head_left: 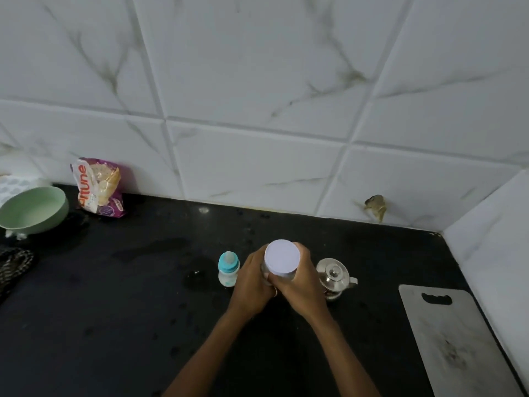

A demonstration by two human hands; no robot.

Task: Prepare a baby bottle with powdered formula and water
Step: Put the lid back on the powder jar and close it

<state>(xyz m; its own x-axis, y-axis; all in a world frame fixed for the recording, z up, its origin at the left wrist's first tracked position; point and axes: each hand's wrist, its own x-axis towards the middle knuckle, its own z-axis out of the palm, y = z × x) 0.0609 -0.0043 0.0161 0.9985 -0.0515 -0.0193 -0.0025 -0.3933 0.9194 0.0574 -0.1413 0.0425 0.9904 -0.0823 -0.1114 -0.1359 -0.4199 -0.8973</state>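
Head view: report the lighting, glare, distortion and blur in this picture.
Head view, lighting: dim and even, soft shadows. Head view, glare: one small spot on the black counter, bright highlights on the steel kettle. Head view, distortion: the wide lens bows the grout lines between wall tiles. Head view, blur: mildly soft throughout; the jar held by the left hand and right hand shows little detail.

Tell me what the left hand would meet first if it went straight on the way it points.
The left hand grips the jar, so it meets that first. Beyond, the way looks free to the wall, though depth is unclear.
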